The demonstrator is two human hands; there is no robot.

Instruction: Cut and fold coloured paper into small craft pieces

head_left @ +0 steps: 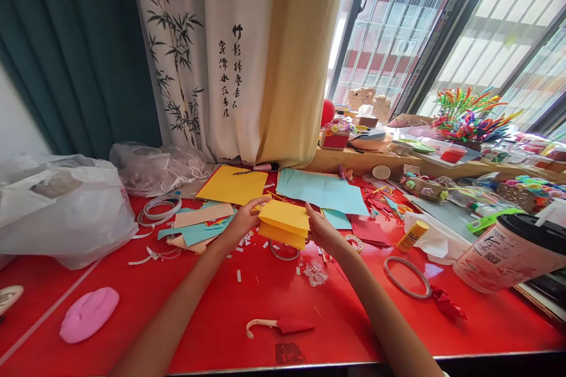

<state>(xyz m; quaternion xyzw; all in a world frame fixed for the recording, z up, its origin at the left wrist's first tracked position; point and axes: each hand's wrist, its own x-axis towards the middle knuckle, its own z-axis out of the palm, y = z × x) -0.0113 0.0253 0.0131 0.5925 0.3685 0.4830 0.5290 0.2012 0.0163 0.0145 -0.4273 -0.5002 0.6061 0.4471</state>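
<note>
A folded piece of yellow paper [284,216] is held up over the middle of the red table, its layers slightly apart. My left hand [248,216] grips its left edge, fingers behind and thumb near the top. On the right edge, my right hand [322,228] pinches it in the same way; some fingers are hidden behind the paper. Beneath lie white paper scraps, a tape roll [284,252] partly hidden by the paper, and a shredded white tangle [315,274]. Nearer to me lies a small red folded paper piece [295,325] with a curved cream handle.
Yellow sheets [232,184] and light blue sheets [325,189] lie at the back. Left are paper offcuts [206,216], tape rolls [160,210], a plastic bag [66,206] and a pink lump [89,313]. Right are a glue stick [412,236], a ring [407,277] and a lidded cup [513,253].
</note>
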